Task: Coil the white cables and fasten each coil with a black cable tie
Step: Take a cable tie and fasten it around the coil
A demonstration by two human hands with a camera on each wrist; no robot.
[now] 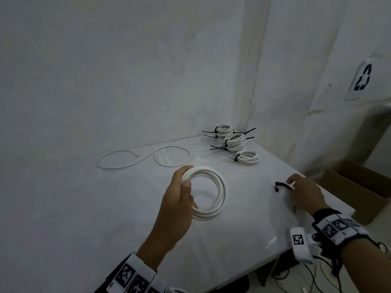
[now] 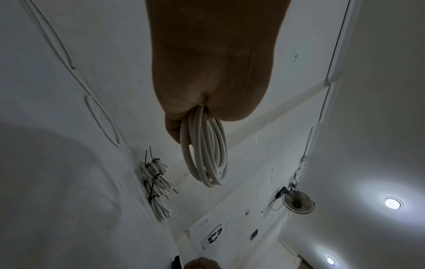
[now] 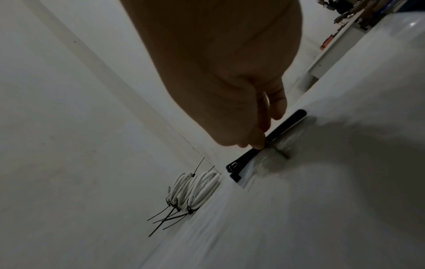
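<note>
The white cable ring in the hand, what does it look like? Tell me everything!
The white cable coil is a smooth, plastic-looking round cable wound into several loops that make a ring with an open middle. No black tie shows on it. The left hand grips one side, thumb on top and fingers curled underneath, holding it over the white table. The left wrist view shows the loops bunched side by side.

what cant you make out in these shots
- Head view: how the right hand grips the ties; its back covers the fingertips.
- Right wrist view: number of ties; they overlap, dim and blurred.
- Left wrist view: the left hand hides the fingers round the coil.
- Head view: the tied coils overlap, so their count is uncertain.
</note>
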